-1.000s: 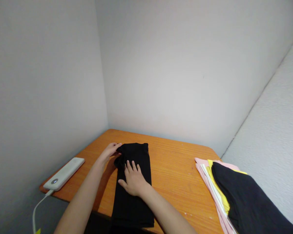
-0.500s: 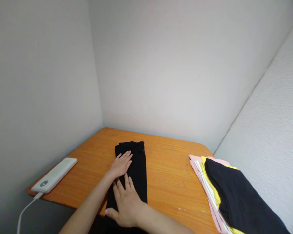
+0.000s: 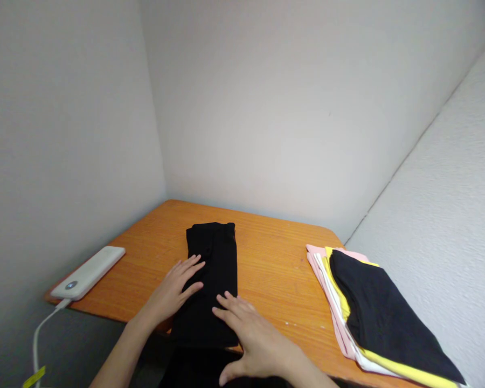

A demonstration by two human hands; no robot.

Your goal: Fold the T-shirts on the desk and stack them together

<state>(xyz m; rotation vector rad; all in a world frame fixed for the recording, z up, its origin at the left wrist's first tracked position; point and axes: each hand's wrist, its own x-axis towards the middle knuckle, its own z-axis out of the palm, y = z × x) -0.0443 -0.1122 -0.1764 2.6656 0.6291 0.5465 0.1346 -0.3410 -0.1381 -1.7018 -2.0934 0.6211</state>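
A folded black garment [image 3: 212,269] lies lengthwise on the orange wood-grain table [image 3: 275,258], its near end hanging past the table's front edge. My left hand [image 3: 172,291] sits at the garment's left side, with fingers spread and the fingertips over its edge. My right hand [image 3: 253,339] is at the lower right of the garment, with fingers apart and the tips on the black cloth. Neither hand grips the cloth.
A stack of folded clothes [image 3: 382,307] in black, yellow, white and pink lies at the table's right end. A white power bank [image 3: 88,272] with a cable [image 3: 36,345] sits at the left edge. Walls close the far and left sides.
Both hands have moved apart, off the middle of the black garment, towards its near end. The garment looks narrower and neater. The whole view has shifted slightly.
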